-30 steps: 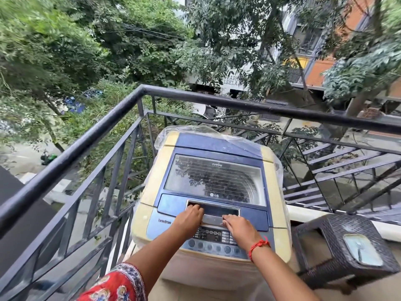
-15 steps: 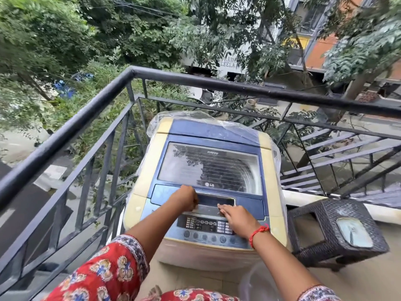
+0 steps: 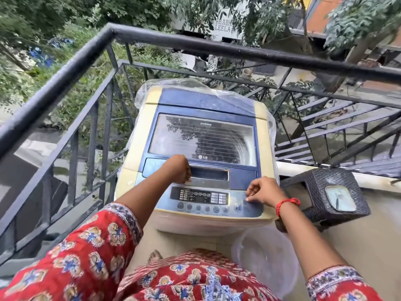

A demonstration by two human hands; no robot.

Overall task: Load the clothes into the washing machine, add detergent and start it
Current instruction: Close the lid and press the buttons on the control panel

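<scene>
Against the railing corner stands the washer, lid closed. Right of the washer sits a wicker stool; before it, a clear tub. The left hand curls its fingers into the lid's handle recess. The right hand, fingers loosely curled, touches the panel at the washer's front right.

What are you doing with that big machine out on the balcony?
A person stands at a top-loading washing machine on a balcony. Its lid is shut. The left hand has its fingers curled at the lid handle, as if about to lift it. The right hand rests its fingertips on the right end of the control panel. A clear plastic tub waits on the floor nearby, and a dark wicker stool stands to the right. No clothes are visible yet.
</scene>
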